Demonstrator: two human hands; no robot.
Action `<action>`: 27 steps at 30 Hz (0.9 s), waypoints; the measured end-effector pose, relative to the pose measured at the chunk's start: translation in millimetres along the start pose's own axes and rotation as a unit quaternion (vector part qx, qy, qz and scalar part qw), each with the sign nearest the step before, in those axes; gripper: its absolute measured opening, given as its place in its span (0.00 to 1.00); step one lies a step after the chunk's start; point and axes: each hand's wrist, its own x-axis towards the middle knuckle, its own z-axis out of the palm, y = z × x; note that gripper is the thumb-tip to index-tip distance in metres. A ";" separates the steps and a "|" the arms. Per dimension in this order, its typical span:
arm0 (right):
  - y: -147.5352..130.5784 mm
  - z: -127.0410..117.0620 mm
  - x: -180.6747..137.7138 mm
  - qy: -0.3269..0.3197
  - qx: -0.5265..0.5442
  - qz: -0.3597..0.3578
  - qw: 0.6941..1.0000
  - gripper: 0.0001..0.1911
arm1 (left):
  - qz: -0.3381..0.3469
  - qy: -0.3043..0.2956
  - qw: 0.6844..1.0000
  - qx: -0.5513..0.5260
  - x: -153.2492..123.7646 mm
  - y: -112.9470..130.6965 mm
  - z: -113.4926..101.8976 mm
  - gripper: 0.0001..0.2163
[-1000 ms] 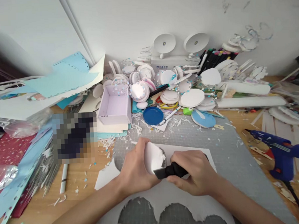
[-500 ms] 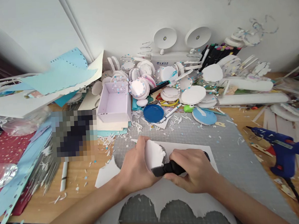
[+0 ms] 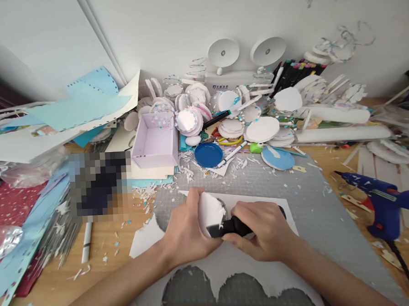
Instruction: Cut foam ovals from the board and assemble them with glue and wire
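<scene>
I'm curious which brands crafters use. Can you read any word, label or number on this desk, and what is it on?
White lamp base: a blue logo and a few characters, too blurred to read.
Glue gun: a pale label on its side, too small to read.
Markers: coloured caps, no legible print.
Knife, paper: no print.
Nothing else can be read.
</scene>
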 end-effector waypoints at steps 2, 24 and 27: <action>-0.8 0.0 0.3 -0.003 0.003 0.000 1.000 0.23 | 0.003 0.000 1.000 0.002 -0.2 0.1 -0.1 0.24; 38.6 -17.2 -4.3 0.080 -0.034 0.151 0.985 0.15 | 0.051 -0.045 0.998 0.013 -2.5 -1.6 -5.4 0.26; 36.4 -16.9 -2.9 0.066 -0.021 0.127 0.990 0.16 | 0.047 -0.022 0.999 -0.004 -2.9 -1.7 -5.1 0.26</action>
